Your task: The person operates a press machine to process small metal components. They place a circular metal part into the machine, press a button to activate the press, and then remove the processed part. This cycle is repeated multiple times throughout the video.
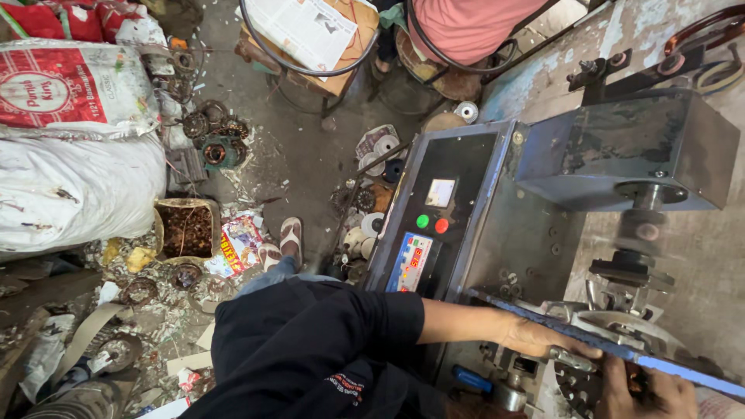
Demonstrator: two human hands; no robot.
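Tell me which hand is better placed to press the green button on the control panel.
Left, probably. The left hand rests on the blue strip beside the control panel, nearer the green button. The right hand sits farther off, at the frame's lower edge.

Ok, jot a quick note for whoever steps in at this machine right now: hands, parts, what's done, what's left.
Left hand: resting on the round metal part under the blue bar, fingers by a small lever.
Right hand: at the bottom edge, gripping beneath the bar; what it holds is hidden.
The part sits under the spindle, beside the control panel.
Done and left: cannot tell from this view.
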